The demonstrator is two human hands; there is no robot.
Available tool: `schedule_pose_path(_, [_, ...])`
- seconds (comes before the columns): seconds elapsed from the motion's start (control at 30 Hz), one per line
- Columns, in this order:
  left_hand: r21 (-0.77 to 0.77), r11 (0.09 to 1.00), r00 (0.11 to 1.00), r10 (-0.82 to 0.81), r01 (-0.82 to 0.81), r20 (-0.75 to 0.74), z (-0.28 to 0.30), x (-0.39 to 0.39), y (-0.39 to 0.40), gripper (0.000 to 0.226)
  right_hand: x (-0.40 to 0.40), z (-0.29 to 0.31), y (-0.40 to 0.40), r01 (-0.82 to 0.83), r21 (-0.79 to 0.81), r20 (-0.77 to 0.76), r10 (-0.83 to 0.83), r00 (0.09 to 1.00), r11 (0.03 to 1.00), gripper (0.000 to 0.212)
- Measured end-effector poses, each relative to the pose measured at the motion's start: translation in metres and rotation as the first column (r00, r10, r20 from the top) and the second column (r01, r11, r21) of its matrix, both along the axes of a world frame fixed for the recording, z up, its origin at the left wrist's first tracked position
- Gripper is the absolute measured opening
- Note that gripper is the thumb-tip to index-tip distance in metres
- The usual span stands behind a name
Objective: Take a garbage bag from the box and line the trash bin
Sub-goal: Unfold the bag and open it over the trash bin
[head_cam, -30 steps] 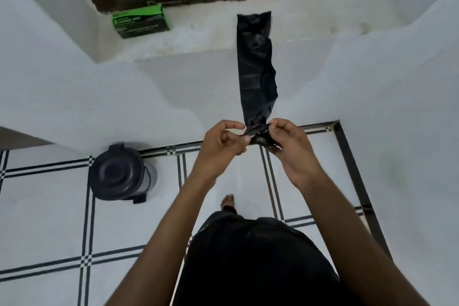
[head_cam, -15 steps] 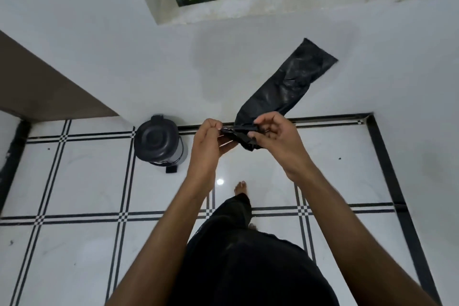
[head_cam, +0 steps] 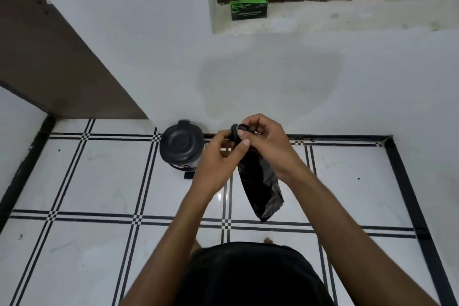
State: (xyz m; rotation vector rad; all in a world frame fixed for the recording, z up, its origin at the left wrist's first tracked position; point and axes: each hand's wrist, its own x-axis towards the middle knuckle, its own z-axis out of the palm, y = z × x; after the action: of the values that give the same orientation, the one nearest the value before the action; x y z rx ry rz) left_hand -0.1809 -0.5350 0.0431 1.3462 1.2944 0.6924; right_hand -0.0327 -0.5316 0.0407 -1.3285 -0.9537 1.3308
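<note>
White tiled floor (head_cam: 94,181) with black grid lines fills the lower view, and the round black trash bin (head_cam: 182,148), lid closed, stands at its far edge against the wall. Hanging in front of the person is the black garbage bag (head_cam: 260,189), its top bunched between both hands: the right hand (head_cam: 267,146) pinches the bag's top edge with curled fingers, the left hand (head_cam: 218,159) grips it just beside. Up on the window ledge (head_cam: 323,20), at its left end, sits the green box (head_cam: 249,8).
</note>
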Motion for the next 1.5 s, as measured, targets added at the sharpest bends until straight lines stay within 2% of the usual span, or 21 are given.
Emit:
schedule_pose_path(0.17, [-0.065, 0.985, 0.978, 0.168, -0.161, 0.125, -0.011, -0.089, 0.028, 0.009, -0.093, -0.007, 0.021, -0.015, -0.005, -0.104, 0.014, 0.995, 1.000, 0.011])
schedule_pose_path(0.23, [-0.043, 0.976, 0.973, 0.218, -0.215, 0.075, -0.015, -0.120, 0.041, 0.011, -0.121, -0.012, 0.030, -0.012, -0.008, -0.083, 0.011, 0.997, 1.000, 0.014])
schedule_pose_path(0.3, [0.000, 0.974, 0.974, 0.227, -0.227, -0.017, -0.018, -0.158, 0.052, 0.022, -0.146, -0.017, 0.039, 0.049, -0.008, -0.042, -0.049, 0.998, 0.999, 0.015])
schedule_pose_path(0.37, [0.121, 0.976, 0.973, 0.194, -0.179, -0.122, -0.018, -0.193, 0.060, 0.028, -0.162, -0.021, 0.046, 0.146, -0.013, -0.013, -0.147, 0.989, 0.989, 0.018])
schedule_pose_path(0.43, [0.272, 0.960, 0.940, 0.154, -0.069, -0.306, -0.017, -0.224, 0.067, 0.034, -0.177, -0.025, 0.050, 0.194, -0.011, 0.066, -0.193, 0.979, 0.981, 0.024])
schedule_pose_path(0.53, [0.425, 0.904, 0.854, 0.190, 0.041, -0.485, -0.020, -0.256, 0.086, 0.040, -0.197, -0.030, 0.056, 0.131, 0.110, 0.340, -0.161, 0.927, 0.985, 0.030])
schedule_pose_path(0.63, [0.395, 0.918, 0.856, 0.237, -0.042, -0.459, -0.017, -0.273, 0.112, 0.038, -0.205, -0.029, 0.069, 0.017, 0.158, 0.511, -0.097, 0.854, 0.987, 0.032])
schedule_pose_path(0.73, [0.258, 0.949, 0.922, 0.254, -0.180, -0.292, -0.014, -0.279, 0.134, 0.038, -0.205, -0.029, 0.084, -0.103, 0.113, 0.578, 0.019, 0.816, 0.988, 0.028])
schedule_pose_path(0.8, [0.159, 0.958, 0.960, 0.257, -0.237, -0.115, -0.015, -0.279, 0.147, 0.040, -0.204, -0.032, 0.099, -0.124, 0.094, 0.576, 0.048, 0.816, 0.988, 0.029])
schedule_pose_path(0.87, [0.112, 0.953, 0.953, 0.292, -0.283, -0.077, -0.015, -0.277, 0.157, 0.040, -0.202, -0.031, 0.116, -0.118, 0.086, 0.515, 0.057, 0.855, 0.989, 0.025])
schedule_pose_path(0.93, [0.205, 0.928, 0.905, 0.356, -0.313, -0.233, -0.016, -0.275, 0.167, 0.031, -0.198, -0.029, 0.136, -0.116, 0.062, 0.442, 0.077, 0.894, 0.991, 0.018])
schedule_pose_path(1.0, [0.407, 0.865, 0.804, 0.453, -0.292, -0.386, -0.016, -0.272, 0.172, 0.022, -0.196, -0.027, 0.154, -0.094, 0.038, 0.379, 0.072, 0.923, 0.995, 0.020])
schedule_pose_path(1.07, [0.482, 0.823, 0.781, 0.503, -0.301, -0.370, -0.010, -0.263, 0.174, 0.017, -0.198, -0.026, 0.170, -0.077, 0.035, 0.328, 0.061, 0.943, 0.996, 0.027])
schedule_pose_path(1.13, [0.347, 0.884, 0.839, 0.430, -0.315, -0.333, -0.006, -0.248, 0.178, 0.010, -0.199, -0.027, 0.185, -0.094, 0.027, 0.290, 0.082, 0.953, 0.995, 0.033])
schedule_pose_path(1.2, [0.054, 0.963, 0.926, 0.269, -0.264, -0.263, -0.002, -0.231, 0.186, 0.030, -0.200, -0.028, 0.194, -0.150, 0.034, 0.264, 0.135, 0.955, 0.988, 0.035])
schedule_pose_path(1.27, [-0.184, 0.956, 0.971, 0.213, -0.230, -0.105, -0.002, -0.217, 0.199, 0.041, -0.199, -0.034, 0.204, -0.232, 0.052, 0.252, 0.212, 0.944, 0.971, 0.037])
schedule_pose_path(1.33, [-0.229, 0.939, 0.965, 0.263, -0.256, 0.002, -0.006, -0.211, 0.214, 0.030, -0.197, -0.036, 0.213, -0.308, 0.058, 0.257, 0.284, 0.924, 0.950, 0.039])
schedule_pose_path(1.4, [-0.226, 0.931, 0.954, 0.301, -0.289, 0.021, -0.011, -0.213, 0.226, 0.018, -0.197, -0.037, 0.220, -0.354, 0.048, 0.256, 0.331, 0.908, 0.934, 0.042])
schedule_pose_path(1.5, [-0.297, 0.910, 0.950, 0.310, -0.289, 0.026, -0.019, -0.213, 0.237, 0.018, -0.195, -0.038, 0.230, -0.355, 0.023, 0.168, 0.346, 0.923, 0.935, 0.039])
